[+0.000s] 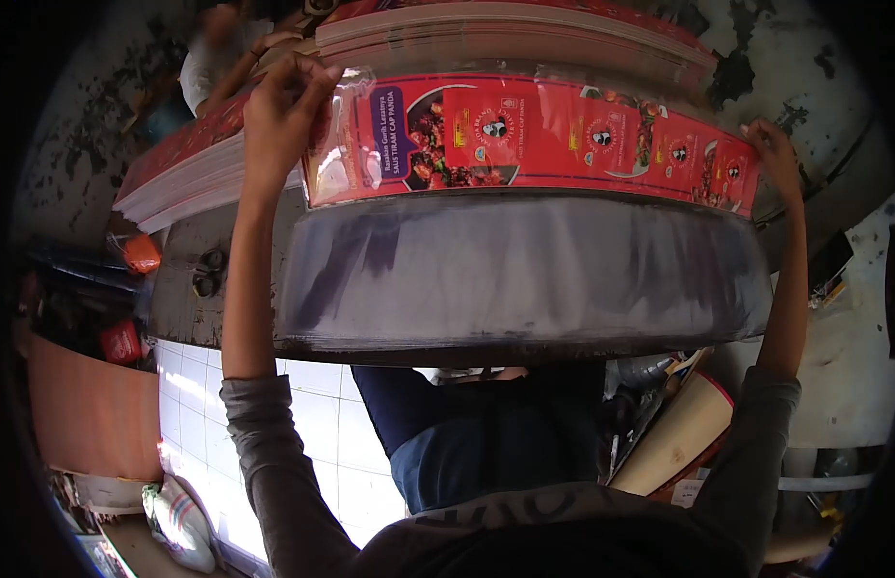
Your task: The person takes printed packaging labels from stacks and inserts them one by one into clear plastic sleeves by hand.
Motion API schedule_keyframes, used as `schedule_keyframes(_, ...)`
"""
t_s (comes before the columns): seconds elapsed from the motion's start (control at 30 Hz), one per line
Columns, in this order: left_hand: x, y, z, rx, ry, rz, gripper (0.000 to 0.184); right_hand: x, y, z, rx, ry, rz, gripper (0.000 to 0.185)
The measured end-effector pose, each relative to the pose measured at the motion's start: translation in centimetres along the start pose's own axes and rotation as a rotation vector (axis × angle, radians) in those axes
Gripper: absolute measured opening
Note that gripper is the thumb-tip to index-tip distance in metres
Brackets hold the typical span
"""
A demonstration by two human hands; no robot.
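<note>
A long red printed strip (553,135) with food pictures and panda logos lies crosswise before me, with clear glossy plastic (356,91) over its left end. My left hand (284,120) is closed, thumb and fingers pinching the plastic's upper left corner. At the opposite end, my right hand (777,159) has its fingers closed at the strip's upper right corner. Nearer to my body lies a stack of clear plastic sheets (525,270), flat along the front of the dark table (192,313).
Behind the strip is a thick stack of printed sheets (515,34); another stack (183,183) sits at the left. Scissors (209,273) lie on the table's left part. Another person (211,63) is at the far left. A cardboard roll (674,433) leans below right.
</note>
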State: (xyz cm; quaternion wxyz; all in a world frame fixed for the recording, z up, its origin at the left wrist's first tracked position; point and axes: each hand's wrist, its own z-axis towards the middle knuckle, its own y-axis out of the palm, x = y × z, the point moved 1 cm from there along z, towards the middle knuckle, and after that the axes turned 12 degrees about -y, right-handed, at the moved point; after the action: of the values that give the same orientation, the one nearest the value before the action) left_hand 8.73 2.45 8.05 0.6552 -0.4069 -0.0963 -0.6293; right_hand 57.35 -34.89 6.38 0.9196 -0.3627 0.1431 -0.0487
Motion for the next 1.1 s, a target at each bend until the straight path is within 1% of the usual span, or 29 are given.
schedule_keyframes(0.07,-0.3,2.0,0.9,-0.042,-0.086,0.001,0.025,1.7,1.6,1.1,-0.037,-0.008,-0.019,0.025)
schedule_keyframes(0.13,-0.1,3.6,1.7,-0.06,-0.029,0.138,0.019,3.0,3.3,1.7,-0.163,-0.017,-0.082,0.029)
schedule_keyframes(0.17,-0.1,4.5,2.1,-0.054,-0.02,0.137,0.019,2.7,4.1,1.7,-0.152,-0.02,-0.084,0.029)
schedule_keyframes(0.23,-0.6,6.0,2.8,-0.128,0.169,0.287,0.015,2.4,5.9,1.5,-0.11,0.162,-0.132,0.032)
schedule_keyframes(0.27,-1.1,6.5,3.0,-0.121,0.177,0.293,0.015,3.7,7.4,1.3,-0.099,0.158,-0.127,0.032)
schedule_keyframes(0.33,-2.0,7.2,2.6,-0.144,0.156,0.525,0.017,7.2,10.3,0.6,0.003,0.092,0.003,0.032)
schedule_keyframes(0.37,-1.7,7.2,2.1,-0.187,0.123,0.625,0.021,6.8,10.6,0.6,0.009,0.091,0.008,0.032)
schedule_keyframes(0.4,-1.7,7.3,1.5,-0.188,0.127,0.629,0.021,6.2,11.2,0.0,-0.07,0.111,-0.008,0.031)
schedule_keyframes(0.43,-1.6,7.5,0.7,-0.144,0.184,0.662,0.022,5.4,11.7,-0.3,-0.156,0.136,-0.024,0.031)
schedule_keyframes(0.47,-1.6,7.7,0.0,-0.105,0.237,0.69,0.023,4.9,12.0,-0.2,-0.163,0.146,-0.024,0.031)
schedule_keyframes(0.5,-1.7,7.6,-0.5,-0.111,0.235,0.682,0.023,4.6,12.0,0.2,-0.182,0.123,-0.053,0.029)
schedule_keyframes(0.57,-2.2,7.6,-1.1,-0.34,0.139,0.622,0.029,4.9,11.8,0.4,-0.222,0.102,-0.094,0.027)
schedule_keyframes(0.6,-2.6,8.1,-1.6,-0.353,0.122,0.611,0.029,5.1,12.1,0.1,-0.187,0.063,-0.099,0.029)
schedule_keyframes(0.63,-3.1,8.2,-1.6,-0.433,0.139,0.557,0.033,5.0,12.7,0.2,-0.135,0.022,-0.094,0.03)
schedule_keyframes(0.67,-3.2,8.1,-1.6,-0.51,0.157,0.504,0.037,5.0,12.9,0.4,-0.137,0.02,-0.089,0.03)
schedule_keyframes(0.7,-3.1,8.1,-1.7,-0.511,0.154,0.509,0.037,5.1,13.1,0.6,-0.135,0.034,-0.098,0.03)
schedule_keyframes(0.77,-2.4,8.3,-2.2,-0.675,0.269,0.53,0.044,4.3,13.1,0.6,-0.139,0.053,-0.103,0.03)
schedule_keyframes(0.8,-2.3,8.3,-2.5,-0.679,0.267,0.533,0.044,3.9,13.2,0.7,-0.134,0.045,-0.109,0.03)
schedule_keyframes(0.87,-2.5,8.2,-3.1,-0.895,0.056,0.619,0.054,2.9,13.4,0.7,-0.128,0.039,-0.115,0.03)
schedule_keyframes(0.9,-2.7,8.2,-3.1,-0.896,0.056,0.618,0.054,2.7,13.4,0.7,-0.105,0.058,-0.12,0.031)
schedule_keyframes(0.97,-3.3,8.1,-3.0,-0.968,0.01,0.583,0.061,2.9,13.2,0.6,-0.084,0.075,-0.129,0.032)
schedule_keyframes(1.03,-3.4,8.1,-3.1,-0.975,-0.01,0.561,0.062,3.8,13.0,0.4,0.017,0.04,-0.12,0.033)
schedule_keyframes(1.07,-3.5,8.2,-3.0,-0.982,-0.03,0.543,0.063,5.1,12.8,0.4,0.019,0.034,-0.13,0.033)
schedule_keyframes(1.1,-3.8,8.2,-3.1,-0.978,-0.027,0.534,0.063,6.5,12.6,0.3,0.009,0.114,-0.217,0.031)
